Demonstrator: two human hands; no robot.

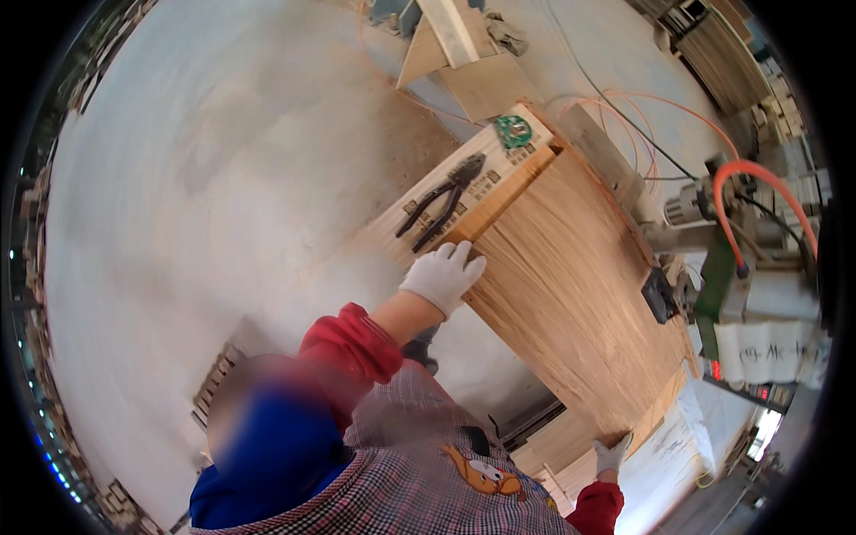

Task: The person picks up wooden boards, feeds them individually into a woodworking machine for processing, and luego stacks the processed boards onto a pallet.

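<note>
A large wooden panel (571, 294) with streaked grain lies in front of me, a narrow wooden strip (513, 196) along its far left end. My left hand (443, 276), in a white glove, curls its fingers over the panel's left corner, close to the handles of dark pliers (446, 201). The pliers rest on a pale printed board (486, 174) beside the strip. At the panel's near right end, my gloved right hand (612, 455) grips the edge. Part of its fingers is hidden by the angle.
A machine (713, 241) with an orange hose (758, 169) and a black block (660, 294) stands along the panel's right side. A green round item (513, 132) lies on the printed board. Loose boards (464, 62) and cables are beyond; a slatted pallet (214, 379) is at left.
</note>
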